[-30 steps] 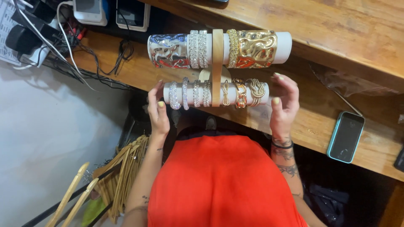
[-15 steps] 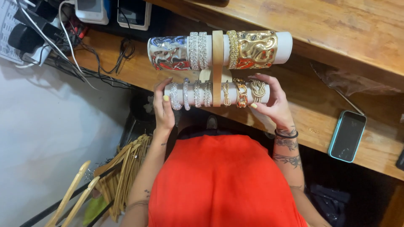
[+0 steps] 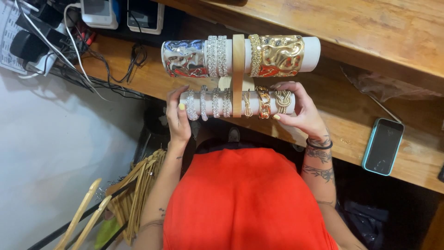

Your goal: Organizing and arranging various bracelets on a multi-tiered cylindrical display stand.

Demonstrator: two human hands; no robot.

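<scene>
A two-tier bracelet stand with a wooden upright stands on the wooden desk. Its upper white roll carries a wide silver cuff, sparkly bangles and a wide gold cuff. The lower white roll carries several silver and gold bracelets. My left hand grips the lower roll's left end. At the right end, my right hand wraps the roll beside a gold knot bracelet.
A phone in a teal case lies face up on the desk at right. Cables and chargers crowd the back left, with two card terminals. Wooden hangers hang on a rack below left.
My right hand has moved from open beside the lower roll's right end to gripping it. My left hand stays on the left end, and the view came closer.
</scene>
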